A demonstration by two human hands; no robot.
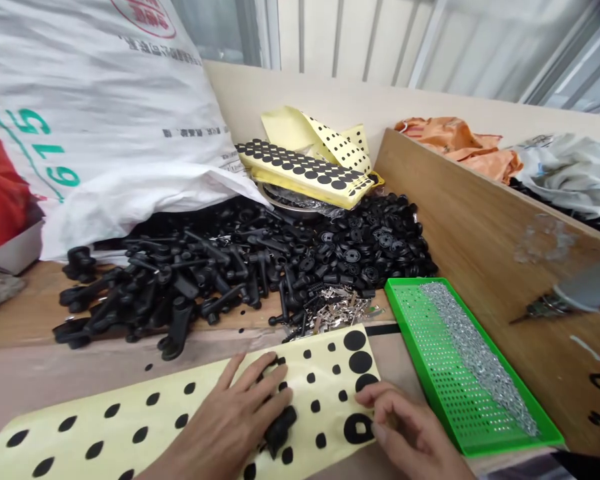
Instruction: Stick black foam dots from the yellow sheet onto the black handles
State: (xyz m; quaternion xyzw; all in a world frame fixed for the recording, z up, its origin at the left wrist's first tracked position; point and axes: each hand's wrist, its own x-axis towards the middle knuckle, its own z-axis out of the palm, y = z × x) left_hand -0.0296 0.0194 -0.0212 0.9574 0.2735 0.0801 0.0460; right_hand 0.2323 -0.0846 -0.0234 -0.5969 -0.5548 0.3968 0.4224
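At lower centre, the left hand (225,427) clamps a matte black plastic lever (280,432), while the right hand (405,427) curls its fingers together beside a black adhesive dot (359,428).

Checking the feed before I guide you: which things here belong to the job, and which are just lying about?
Job: left hand holding black plastic part; right hand at yellow sheet of black adhesive dots.
Lying about: pile of black plastic parts; green perforated tray of metal pieces; white woven sack; orange cloth.

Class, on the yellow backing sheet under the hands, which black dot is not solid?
The large black ring beside the right hand, on the yellow backing sheet: its centre is pale; the other black dots are solid.
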